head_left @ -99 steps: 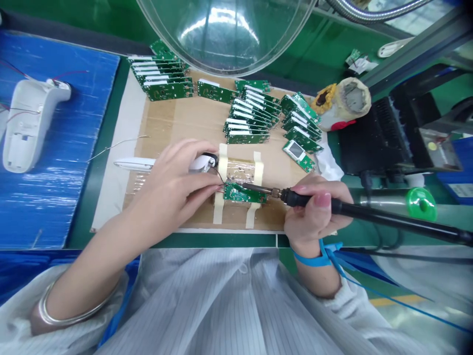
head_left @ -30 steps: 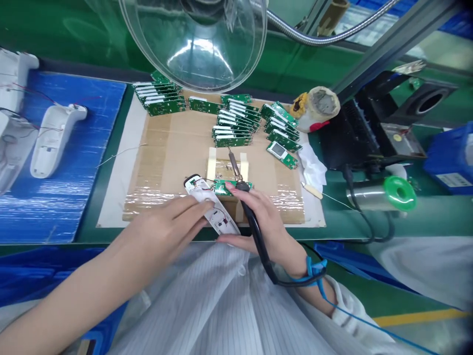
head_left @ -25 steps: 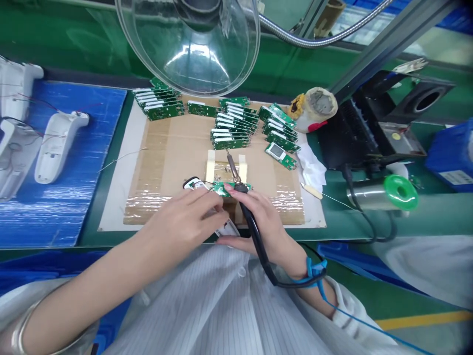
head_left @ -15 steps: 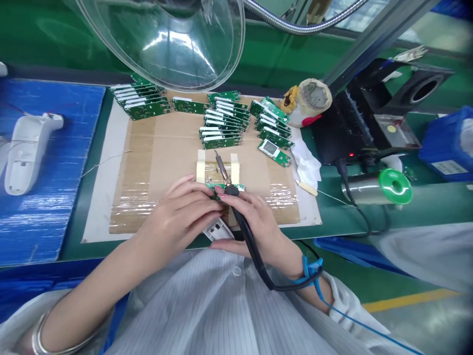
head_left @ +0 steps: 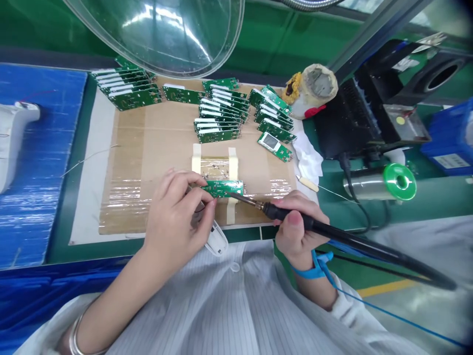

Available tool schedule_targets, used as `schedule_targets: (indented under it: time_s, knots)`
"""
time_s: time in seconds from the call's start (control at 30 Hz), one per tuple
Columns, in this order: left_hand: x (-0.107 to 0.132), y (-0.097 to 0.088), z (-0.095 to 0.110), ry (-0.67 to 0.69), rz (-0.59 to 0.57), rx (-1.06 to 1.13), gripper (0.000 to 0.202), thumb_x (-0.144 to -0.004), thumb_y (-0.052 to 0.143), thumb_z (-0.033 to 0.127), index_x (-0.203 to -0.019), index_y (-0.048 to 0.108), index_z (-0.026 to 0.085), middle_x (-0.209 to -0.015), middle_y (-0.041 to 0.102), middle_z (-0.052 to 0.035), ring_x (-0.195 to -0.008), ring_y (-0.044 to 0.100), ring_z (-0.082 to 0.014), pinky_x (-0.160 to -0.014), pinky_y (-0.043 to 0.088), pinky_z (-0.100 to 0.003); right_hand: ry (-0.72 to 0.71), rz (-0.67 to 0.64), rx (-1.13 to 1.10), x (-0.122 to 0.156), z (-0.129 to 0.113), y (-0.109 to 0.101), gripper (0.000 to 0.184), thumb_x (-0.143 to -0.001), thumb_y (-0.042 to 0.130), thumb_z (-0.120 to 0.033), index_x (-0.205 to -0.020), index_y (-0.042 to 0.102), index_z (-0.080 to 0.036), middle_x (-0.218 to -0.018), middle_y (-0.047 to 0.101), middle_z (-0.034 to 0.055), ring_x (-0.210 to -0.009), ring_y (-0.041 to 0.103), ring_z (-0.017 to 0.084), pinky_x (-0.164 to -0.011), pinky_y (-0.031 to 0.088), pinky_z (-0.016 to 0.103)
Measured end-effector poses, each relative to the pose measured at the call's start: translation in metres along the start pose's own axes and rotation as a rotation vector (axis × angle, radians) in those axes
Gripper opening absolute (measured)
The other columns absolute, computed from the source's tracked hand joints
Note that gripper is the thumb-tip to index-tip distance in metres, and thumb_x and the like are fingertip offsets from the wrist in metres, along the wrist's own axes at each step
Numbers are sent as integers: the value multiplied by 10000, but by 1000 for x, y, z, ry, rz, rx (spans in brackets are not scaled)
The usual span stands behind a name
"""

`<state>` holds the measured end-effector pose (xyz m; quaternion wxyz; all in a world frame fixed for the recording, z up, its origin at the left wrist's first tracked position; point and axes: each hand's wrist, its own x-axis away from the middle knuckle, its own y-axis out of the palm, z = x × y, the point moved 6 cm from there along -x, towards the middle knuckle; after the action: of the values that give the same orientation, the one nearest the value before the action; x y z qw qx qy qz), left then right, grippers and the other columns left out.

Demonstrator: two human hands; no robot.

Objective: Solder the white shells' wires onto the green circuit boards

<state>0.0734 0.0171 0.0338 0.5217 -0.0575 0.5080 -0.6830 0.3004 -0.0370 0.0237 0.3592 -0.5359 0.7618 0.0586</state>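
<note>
the slim green rectangular circuit board is lying near the middle of a flat brown cardboard sheet, at six o'clock from a shiny brown block banded with cream tape. the left grip is bunching its fingertips at the board's nine o'clock end; whether they are pinching the board itself or a thin wire, i cannot tell. the right grip is clasping a long black-handled soldering iron, whose slender metal tip is pointing in from four o'clock and is touching, or hanging just beside, the board's near edge. a smooth white plastic housing is sitting at six o'clock, partly hidden under the left grip.

the step in hand is seemingly centring on heating a spot along that edge. the next move is probably calling for a steady left grip and a light, exact touch of the tip, well clear of the fingers.

farther out, fanned green boards with white strips are resting at twelve o'clock, and a silver cylindrical spool with a green end is lying at three o'clock on the green surface.
</note>
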Motion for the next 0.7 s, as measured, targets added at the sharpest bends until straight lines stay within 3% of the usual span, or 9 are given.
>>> schedule_targets:
  time_s: [0.13,0.53,0.7]
  knots:
    - [1,1,1,-14,-12,-18,142,-1030,662,151,-895,701,170,-1117,706,-137,-1069,695,-292,-1070,510,-513,-37,-3,-36,2,0,7,161,-1109,649,-306,-1085,806,-282,-850,840,-7,-573,685,155,-524,569,338]
    - [6,-1,0,-60,0,-6,125,-1037,667,157,-919,674,199,-1126,711,-106,-1084,713,-281,-1170,482,-589,-103,-87,9,3,-4,10,136,-1104,671,-313,-1099,794,-256,-785,806,-19,-568,667,140,-530,563,319]
    - [6,0,1,-70,1,2,129,-1039,667,161,-918,682,202,-1125,716,-106,-1082,716,-284,-1167,486,-597,-86,-14,26,2,-4,7,189,-1123,633,-354,-1061,795,-279,-729,776,-23,-527,634,147,-478,533,333]
